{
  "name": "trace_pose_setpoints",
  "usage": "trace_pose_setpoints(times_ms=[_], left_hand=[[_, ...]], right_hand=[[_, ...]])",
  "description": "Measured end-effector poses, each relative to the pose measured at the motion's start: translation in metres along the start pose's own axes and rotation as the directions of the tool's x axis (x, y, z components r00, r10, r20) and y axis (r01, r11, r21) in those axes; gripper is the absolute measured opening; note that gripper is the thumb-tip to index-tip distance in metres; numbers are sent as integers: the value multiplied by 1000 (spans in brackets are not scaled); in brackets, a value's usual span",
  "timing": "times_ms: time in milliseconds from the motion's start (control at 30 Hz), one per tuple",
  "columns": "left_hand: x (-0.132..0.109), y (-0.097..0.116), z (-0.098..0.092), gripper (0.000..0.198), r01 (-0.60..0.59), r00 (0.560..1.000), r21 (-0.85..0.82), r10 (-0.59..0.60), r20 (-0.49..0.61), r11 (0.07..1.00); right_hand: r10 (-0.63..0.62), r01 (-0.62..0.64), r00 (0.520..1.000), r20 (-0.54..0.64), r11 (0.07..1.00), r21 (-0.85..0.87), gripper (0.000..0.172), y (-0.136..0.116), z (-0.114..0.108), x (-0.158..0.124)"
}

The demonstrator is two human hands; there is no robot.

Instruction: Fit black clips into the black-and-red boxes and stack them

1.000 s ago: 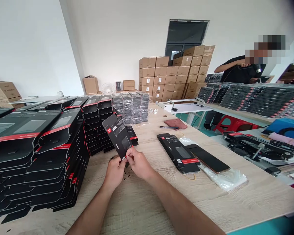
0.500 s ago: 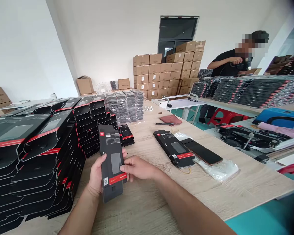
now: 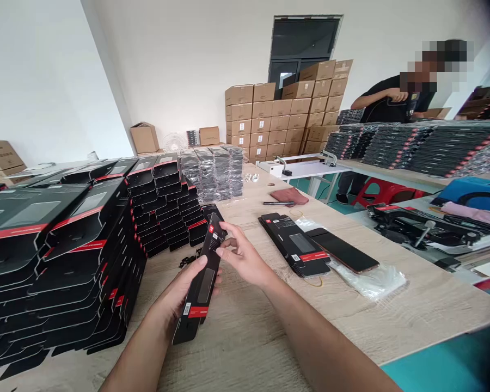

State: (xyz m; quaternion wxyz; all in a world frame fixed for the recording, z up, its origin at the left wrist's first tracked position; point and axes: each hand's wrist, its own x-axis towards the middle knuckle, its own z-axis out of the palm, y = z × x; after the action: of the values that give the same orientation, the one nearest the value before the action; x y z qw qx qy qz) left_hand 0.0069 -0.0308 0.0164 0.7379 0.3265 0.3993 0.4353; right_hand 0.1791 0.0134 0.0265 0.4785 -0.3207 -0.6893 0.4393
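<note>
A slim black cardboard box (image 3: pixel 205 286) with a clear window and a red band is tilted above the table, its lower end flap sticking out. My left hand (image 3: pixel 178 288) wraps round its side, thumb on the front. Near the upper end, my right hand (image 3: pixel 245 256) pinches the same box, with the forefinger at the top edge. Small black pieces (image 3: pixel 188 258) lie behind it on the table. To the right rest a similar black box (image 3: pixel 294 242), a dark phone-shaped slab (image 3: pixel 343 249) and a clear plastic bag (image 3: pixel 378 283).
Tall stacks of black boxes (image 3: pixel 77 272) fill the left side. Plastic-wrapped packs (image 3: pixel 212 174) stand at the back of the wooden table (image 3: pixel 245 348). A brown cloth (image 3: pixel 289 196) and a pen (image 3: pixel 278 203) lie farther off. Across the aisle, a person (image 3: pixel 392 100) works behind stacked packs (image 3: pixel 396 144).
The box has turned, showing its front more edge-on, and its top leans right. My right hand has moved up from the window area to the upper end. The view has shifted slightly.
</note>
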Motion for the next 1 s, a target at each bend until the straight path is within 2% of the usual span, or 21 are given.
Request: trace_pose_setpoints(times_ms=[100,200,333,400,533,667,767,867,933,1000], left_hand=[[-4,-1,2,51,20,1000,15,-20,22,1000],[-7,-1,3,53,-4,994,29,1,107,1000],[-8,-3,2,61,22,976,-16,-18,215,1000],[-5,-5,1,64,66,967,-26,-58,247,997],[-3,-8,0,58,120,967,-10,-114,228,993],[-6,-9,1,52,146,959,-28,-134,248,989],[-4,-10,1,46,130,959,-49,-113,261,990],[0,-8,-2,43,98,961,-103,-67,270,990],[0,-7,-3,51,110,941,-195,-39,336,975],[-1,-7,-3,62,129,913,-283,-2,409,950]], right_hand=[[25,-24,1000,-15,998,59,42,0,-7,5],[107,-108,994,18,968,227,27,-2,-19,9],[164,-179,984,73,911,372,27,-6,-36,10],[164,-185,982,93,932,311,29,-9,-41,9],[133,-141,978,163,989,45,34,-15,-42,6],[184,-186,963,198,982,-5,35,-17,-41,3],[224,-248,953,203,964,98,34,-14,-43,5],[208,-230,972,104,928,291,29,-9,-47,9],[220,-208,975,16,892,402,29,-6,-50,9],[238,-245,968,73,858,451,38,-2,-48,7]])
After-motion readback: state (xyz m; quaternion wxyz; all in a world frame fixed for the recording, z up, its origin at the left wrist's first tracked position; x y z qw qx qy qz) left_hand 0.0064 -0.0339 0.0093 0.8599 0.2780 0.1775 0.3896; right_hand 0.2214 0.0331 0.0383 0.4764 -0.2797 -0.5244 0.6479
